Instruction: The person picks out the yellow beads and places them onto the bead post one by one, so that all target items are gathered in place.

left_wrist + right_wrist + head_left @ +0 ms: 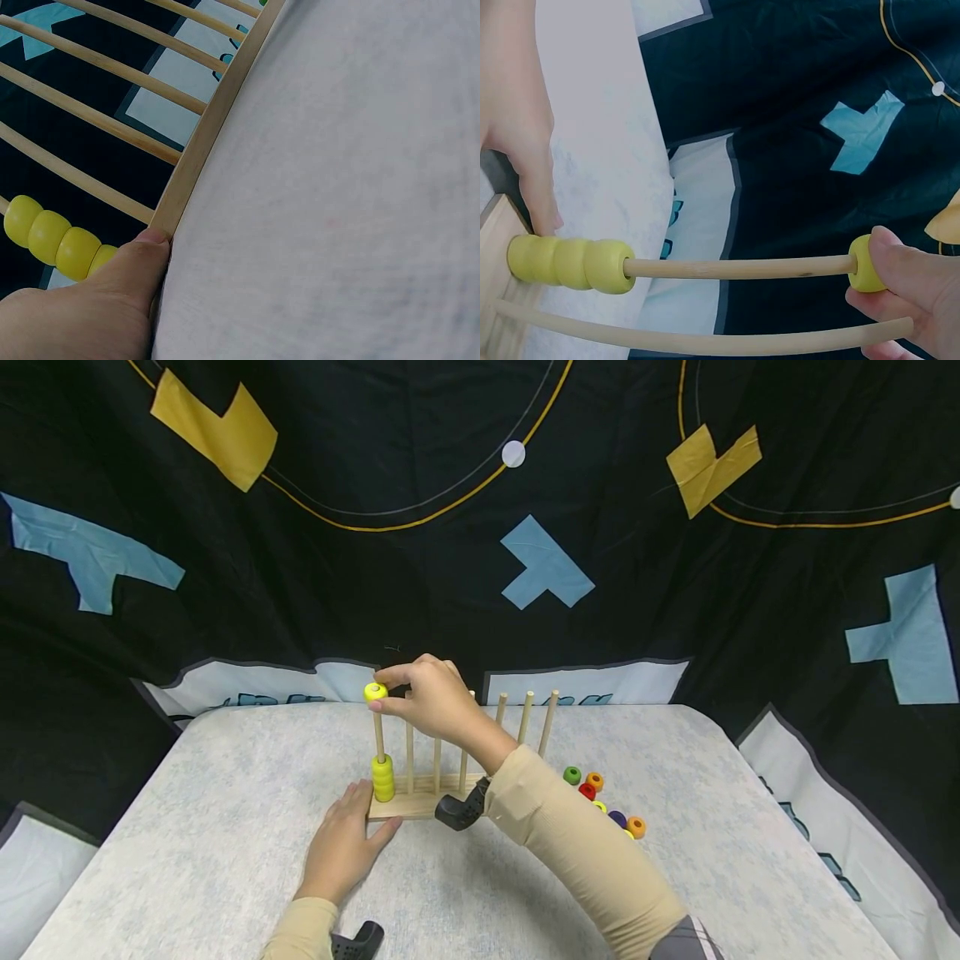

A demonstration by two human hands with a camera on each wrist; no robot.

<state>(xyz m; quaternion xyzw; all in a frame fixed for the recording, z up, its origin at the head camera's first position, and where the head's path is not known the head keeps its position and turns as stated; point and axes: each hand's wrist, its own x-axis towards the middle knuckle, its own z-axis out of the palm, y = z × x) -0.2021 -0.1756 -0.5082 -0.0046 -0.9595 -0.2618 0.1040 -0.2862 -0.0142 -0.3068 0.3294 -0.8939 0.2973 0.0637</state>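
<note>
From the head, one view looks forward and down over the table (225,810); both wrist views, close in, share stacked yellow beads (571,262) (left side of each frame).

yellow bead (375,692) at tip of wooden peg (379,739) (stacked yellow beads (382,779) below), rack (420,807) upright

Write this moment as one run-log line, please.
right hand: pinches yellow bead at top of leftmost peg | left hand: touches wooden base | stacked yellow beads: at peg's foot | loose beads: on table
</note>
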